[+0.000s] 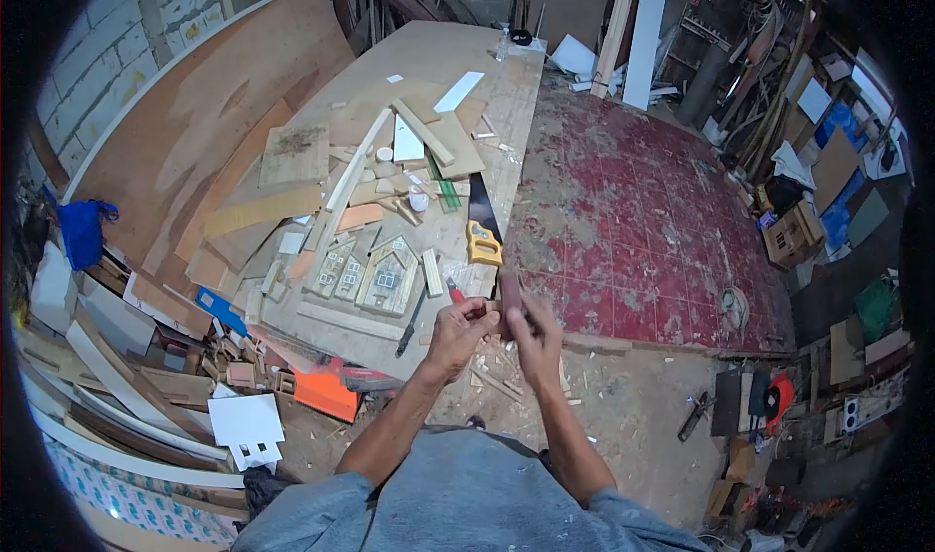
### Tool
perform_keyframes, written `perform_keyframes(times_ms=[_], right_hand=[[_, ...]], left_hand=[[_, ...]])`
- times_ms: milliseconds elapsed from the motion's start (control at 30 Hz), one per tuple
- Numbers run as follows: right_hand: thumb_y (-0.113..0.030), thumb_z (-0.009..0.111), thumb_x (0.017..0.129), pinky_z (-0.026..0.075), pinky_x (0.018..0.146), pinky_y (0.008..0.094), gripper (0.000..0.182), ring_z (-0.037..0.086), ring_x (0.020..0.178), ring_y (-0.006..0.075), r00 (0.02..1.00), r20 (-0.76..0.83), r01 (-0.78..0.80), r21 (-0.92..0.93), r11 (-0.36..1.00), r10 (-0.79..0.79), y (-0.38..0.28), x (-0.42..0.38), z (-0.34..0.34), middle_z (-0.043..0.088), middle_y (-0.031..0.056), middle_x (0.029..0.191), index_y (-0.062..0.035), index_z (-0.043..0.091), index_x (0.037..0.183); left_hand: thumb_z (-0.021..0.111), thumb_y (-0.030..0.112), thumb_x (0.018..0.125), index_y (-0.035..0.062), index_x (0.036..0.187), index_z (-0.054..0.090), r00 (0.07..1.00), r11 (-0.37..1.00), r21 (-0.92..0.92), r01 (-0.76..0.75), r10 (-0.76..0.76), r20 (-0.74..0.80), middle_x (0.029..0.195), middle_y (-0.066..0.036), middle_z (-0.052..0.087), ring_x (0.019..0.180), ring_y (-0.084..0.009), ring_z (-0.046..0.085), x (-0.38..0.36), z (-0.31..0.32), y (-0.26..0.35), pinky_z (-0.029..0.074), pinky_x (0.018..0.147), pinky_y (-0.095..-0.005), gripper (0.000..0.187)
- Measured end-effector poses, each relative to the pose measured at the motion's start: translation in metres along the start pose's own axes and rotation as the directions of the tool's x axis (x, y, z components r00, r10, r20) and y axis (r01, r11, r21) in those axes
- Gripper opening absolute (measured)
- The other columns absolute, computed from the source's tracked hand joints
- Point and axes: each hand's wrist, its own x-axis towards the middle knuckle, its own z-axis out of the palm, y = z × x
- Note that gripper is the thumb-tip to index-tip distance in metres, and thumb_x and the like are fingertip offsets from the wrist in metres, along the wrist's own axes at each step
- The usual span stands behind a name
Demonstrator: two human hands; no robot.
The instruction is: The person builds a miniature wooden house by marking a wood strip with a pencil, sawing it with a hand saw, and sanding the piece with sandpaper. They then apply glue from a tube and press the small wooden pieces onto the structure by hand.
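Note:
My left hand [456, 340] pinches a small piece of wood [493, 306] between thumb and fingertips, just past the table's near edge. My right hand [536, 336] is closed around a long reddish-brown block [509, 291], which looks like a sanding block and is right up against the small piece. Beyond the hands lies a handsaw [484, 243] with a yellow handle, its dark blade pointing away from me. Left of it, small wooden house fronts [388, 277] with window frames lie flat on the table. A thin dark tool [413, 326] and a red-handled tool [454, 291] rest nearby.
Wood strips, offcuts and a white cup [418, 199] cover the middle of the wooden table [429, 50]. A clear bottle [503, 45] stands at its far end. Right of the table is a worn red tiled surface [633, 221]. An orange object [326, 394] sits below the table's left edge.

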Motion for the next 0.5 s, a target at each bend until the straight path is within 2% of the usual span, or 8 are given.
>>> perform_keyframes(times_ms=[100, 133, 167, 233, 300, 367, 433, 500], right_hand=[[-0.022, 0.069, 0.089, 0.043, 0.073, 0.0317, 0.043, 0.053, 0.08, 0.0191, 0.993, 0.05, -0.106, 0.066, 0.992, 0.103, -0.014, -0.007, -0.001, 0.056, 0.0096, 0.091, -0.0019, 0.064, 0.127], [-0.021, 0.068, 0.09, 0.044, 0.075, 0.0315, 0.042, 0.054, 0.082, 0.0198, 0.994, 0.1, 0.039, -0.074, 0.996, -0.032, 0.002, -0.023, -0.008, 0.057, 0.0099, 0.09, -0.0033, 0.064, 0.128], [-0.02, 0.066, 0.091, 0.044, 0.074, 0.0299, 0.04, 0.055, 0.083, 0.0181, 0.995, 0.103, 0.016, -0.118, 0.993, -0.003, 0.002, -0.036, -0.009, 0.057, 0.0085, 0.089, -0.0034, 0.065, 0.127], [-0.016, 0.065, 0.091, 0.043, 0.075, 0.0246, 0.038, 0.053, 0.087, 0.0112, 0.994, 0.108, 0.027, -0.034, 0.999, -0.023, -0.002, -0.016, -0.009, 0.06, 0.006, 0.102, 0.0024, 0.064, 0.124], [-0.015, 0.065, 0.091, 0.043, 0.077, 0.0242, 0.038, 0.053, 0.087, 0.0111, 0.994, 0.092, -0.059, -0.026, 0.998, 0.061, -0.01, 0.014, -0.009, 0.06, 0.0055, 0.103, 0.003, 0.063, 0.125], [-0.014, 0.065, 0.091, 0.043, 0.078, 0.0238, 0.038, 0.053, 0.088, 0.011, 0.991, 0.084, -0.103, 0.003, 0.995, 0.102, -0.012, 0.026, -0.005, 0.059, 0.005, 0.103, 0.0035, 0.063, 0.125], [-0.015, 0.067, 0.089, 0.042, 0.074, 0.0266, 0.039, 0.053, 0.084, 0.0139, 0.994, -0.009, -0.106, 0.273, 0.956, 0.113, -0.009, 0.027, -0.014, 0.058, 0.005, 0.097, -0.003, 0.064, 0.126], [-0.016, 0.068, 0.089, 0.04, 0.071, 0.0252, 0.04, 0.051, 0.081, 0.0127, 0.997, 0.056, -0.055, 0.203, 0.978, 0.045, -0.006, 0.025, -0.021, 0.056, 0.0033, 0.093, -0.0046, 0.065, 0.126]], left_hand=[[0.065, 0.009, 0.094, -0.002, 0.109, 0.065, 0.999, 1.0, -0.022, 0.014, -0.013, 0.03, 0.098, -0.005, 0.068, 0.084, -0.0099, 0.064, -0.001, -0.006, 0.004, 0.053, 0.078, -0.0246, 0.019], [0.065, 0.009, 0.094, -0.0017, 0.108, 0.066, 1.0, 1.0, -0.01, 0.011, -0.011, 0.02, 0.097, -0.005, 0.067, 0.083, -0.0102, 0.063, 0.002, -0.014, -0.002, 0.053, 0.079, -0.0251, 0.018], [0.066, 0.009, 0.093, -0.0014, 0.108, 0.066, 1.0, 1.0, -0.001, 0.009, -0.009, 0.008, 0.097, -0.005, 0.067, 0.083, -0.0105, 0.063, 0.004, -0.018, -0.006, 0.053, 0.079, -0.0256, 0.018], [0.066, 0.009, 0.093, -0.0013, 0.106, 0.067, 0.996, 0.994, 0.074, 0.079, -0.076, -0.037, 0.095, -0.003, 0.067, 0.083, -0.0104, 0.062, -0.002, -0.008, 0.0, 0.051, 0.079, -0.0252, 0.017], [0.067, 0.011, 0.093, -0.0016, 0.106, 0.067, 0.997, 0.994, 0.112, 0.018, -0.026, 0.078, 0.094, -0.003, 0.067, 0.082, -0.009, 0.062, -0.006, -0.005, -0.009, 0.051, 0.078, -0.0243, 0.018], [0.066, 0.012, 0.093, -0.0009, 0.107, 0.067, 0.997, 0.994, 0.106, -0.031, 0.023, 0.075, 0.092, -0.002, 0.067, 0.081, -0.0082, 0.061, 0.001, -0.004, 0.005, 0.05, 0.076, -0.0237, 0.018], [0.064, 0.014, 0.095, 0.0004, 0.108, 0.067, 1.0, 0.996, 0.086, 0.007, -0.009, 0.023, 0.092, -0.002, 0.067, 0.081, -0.0073, 0.061, 0.004, -0.011, 0.014, 0.05, 0.074, -0.0225, 0.019], [0.063, 0.015, 0.096, 0.0017, 0.11, 0.067, 0.996, 0.994, 0.071, 0.078, -0.081, 0.046, 0.092, -0.002, 0.067, 0.08, -0.0069, 0.061, 0.002, -0.014, 0.022, 0.049, 0.073, -0.0217, 0.02]])
